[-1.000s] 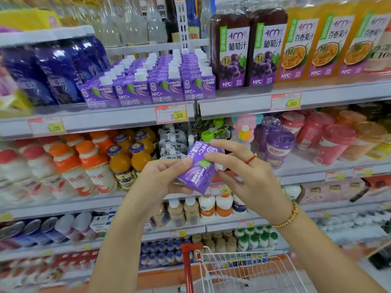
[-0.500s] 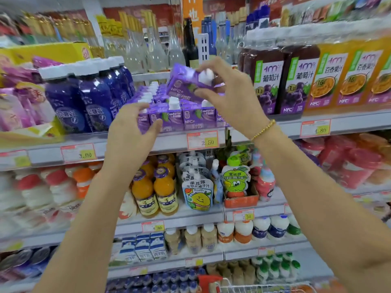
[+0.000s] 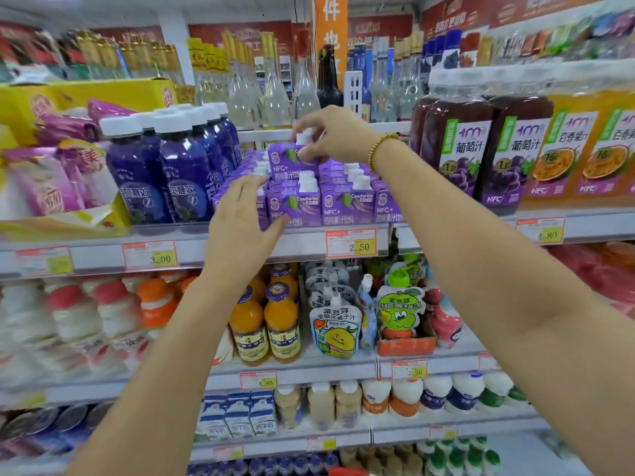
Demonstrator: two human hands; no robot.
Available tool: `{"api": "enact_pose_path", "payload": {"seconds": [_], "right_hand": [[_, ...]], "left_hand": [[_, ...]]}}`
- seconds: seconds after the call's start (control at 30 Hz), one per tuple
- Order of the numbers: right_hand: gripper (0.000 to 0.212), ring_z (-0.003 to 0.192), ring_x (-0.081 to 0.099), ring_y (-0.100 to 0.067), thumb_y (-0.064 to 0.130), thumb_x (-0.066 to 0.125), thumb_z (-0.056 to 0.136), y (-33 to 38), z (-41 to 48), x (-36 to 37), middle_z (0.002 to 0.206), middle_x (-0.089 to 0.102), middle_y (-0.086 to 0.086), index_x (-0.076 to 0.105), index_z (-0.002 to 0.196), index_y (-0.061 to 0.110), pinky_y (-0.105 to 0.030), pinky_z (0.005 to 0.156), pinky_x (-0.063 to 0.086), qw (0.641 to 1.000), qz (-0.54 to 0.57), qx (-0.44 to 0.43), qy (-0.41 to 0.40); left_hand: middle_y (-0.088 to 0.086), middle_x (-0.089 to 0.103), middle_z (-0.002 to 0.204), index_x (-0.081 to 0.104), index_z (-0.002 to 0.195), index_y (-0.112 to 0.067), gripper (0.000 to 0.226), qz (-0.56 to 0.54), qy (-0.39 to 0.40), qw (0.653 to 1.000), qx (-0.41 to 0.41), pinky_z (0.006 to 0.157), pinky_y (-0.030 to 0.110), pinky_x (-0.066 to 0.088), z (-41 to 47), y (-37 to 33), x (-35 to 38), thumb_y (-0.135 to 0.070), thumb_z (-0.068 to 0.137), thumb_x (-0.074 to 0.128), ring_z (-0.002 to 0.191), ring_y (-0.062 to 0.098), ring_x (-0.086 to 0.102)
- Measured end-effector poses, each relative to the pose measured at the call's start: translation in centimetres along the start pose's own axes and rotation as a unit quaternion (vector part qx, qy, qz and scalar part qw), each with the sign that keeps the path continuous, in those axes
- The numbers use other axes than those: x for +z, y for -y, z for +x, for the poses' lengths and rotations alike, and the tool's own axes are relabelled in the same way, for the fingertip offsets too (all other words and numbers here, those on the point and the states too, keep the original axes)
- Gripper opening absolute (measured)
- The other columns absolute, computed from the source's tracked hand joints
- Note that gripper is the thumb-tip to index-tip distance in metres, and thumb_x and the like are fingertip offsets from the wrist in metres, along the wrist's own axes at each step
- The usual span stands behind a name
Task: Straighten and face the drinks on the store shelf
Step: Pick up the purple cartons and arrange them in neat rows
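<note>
Right hand (image 3: 331, 135): I am pinching a carton (image 3: 287, 163) by its cap, holding it over the rows at 12 o'clock.
Left hand (image 3: 240, 218): fingers relaxed, resting on the front cartons (image 3: 347, 204).
Progress: front row is facing out; this carton is not yet seated.

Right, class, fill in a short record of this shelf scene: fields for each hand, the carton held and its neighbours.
Right hand: pinches the white cap of a purple juice carton
Held carton: upright, raised above the rest
Left hand: rests on the left end of the front row of purple cartons
Left neighbours: blue bottles
Right neighbours: grape juice bottles
Price tag: 2.50
</note>
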State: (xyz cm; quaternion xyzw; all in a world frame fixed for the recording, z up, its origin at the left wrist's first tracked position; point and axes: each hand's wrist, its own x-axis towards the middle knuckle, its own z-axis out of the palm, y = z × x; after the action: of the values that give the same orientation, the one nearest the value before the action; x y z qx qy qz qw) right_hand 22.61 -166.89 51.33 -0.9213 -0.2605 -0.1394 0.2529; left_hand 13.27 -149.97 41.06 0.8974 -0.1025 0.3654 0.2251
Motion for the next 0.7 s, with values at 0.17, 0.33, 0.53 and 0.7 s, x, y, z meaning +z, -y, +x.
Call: {"api": "enact_pose_path", "payload": {"seconds": [0.17, 0.33, 0.53, 0.7], "right_hand": [[0.043, 0.062, 0.053, 0.002, 0.021, 0.071, 0.084, 0.2, 0.3, 0.3, 0.094, 0.059, 0.001, 0.060, 0.126, 0.020, 0.002, 0.051, 0.038, 1.000, 0.005, -0.012, 0.020], [0.045, 0.075, 0.060, -0.010, 0.021, 0.069, 0.085, 0.0, 0.3, 0.6, 0.095, 0.063, -0.001, 0.056, 0.128, 0.014, -0.019, 0.078, 0.051, 0.999, 0.010, 0.005, 0.046], [0.031, 0.090, 0.061, -0.023, 0.036, 0.055, 0.094, -0.4, -0.3, 0.8, 0.109, 0.069, -0.003, 0.068, 0.114, 0.017, -0.031, 0.079, 0.048, 0.994, -0.060, -0.005, 0.096], [0.027, 0.068, 0.050, 0.004, 0.037, 0.064, 0.087, -0.9, -1.2, 0.9, 0.079, 0.057, 0.018, 0.070, 0.104, 0.016, 0.000, 0.056, 0.037, 0.998, -0.010, -0.026, 0.056]], "left_hand": [[0.007, 0.045, 0.139, 0.043, 0.135, -0.010, 0.058, 0.000, -0.002, 1.000, -0.003, 0.105, 0.028, 0.029, 0.0, 0.0, 0.2, -0.027, 0.085, 0.067, 0.130, 0.020, 0.039], [0.007, 0.044, 0.139, 0.043, 0.135, -0.010, 0.058, -0.006, -0.004, 1.000, -0.003, 0.103, 0.026, 0.030, 0.0, -0.1, 0.1, -0.027, 0.085, 0.067, 0.129, 0.019, 0.039], [0.006, 0.043, 0.140, 0.042, 0.137, -0.011, 0.059, -0.007, -0.008, 1.000, -0.006, 0.105, 0.029, 0.030, -0.1, 0.0, 0.3, -0.028, 0.086, 0.067, 0.131, 0.019, 0.038], [0.006, 0.042, 0.141, 0.041, 0.138, -0.011, 0.059, -0.013, -0.008, 1.000, -0.008, 0.106, 0.031, 0.031, -0.1, 0.2, 0.5, -0.029, 0.087, 0.066, 0.132, 0.019, 0.037]]}}
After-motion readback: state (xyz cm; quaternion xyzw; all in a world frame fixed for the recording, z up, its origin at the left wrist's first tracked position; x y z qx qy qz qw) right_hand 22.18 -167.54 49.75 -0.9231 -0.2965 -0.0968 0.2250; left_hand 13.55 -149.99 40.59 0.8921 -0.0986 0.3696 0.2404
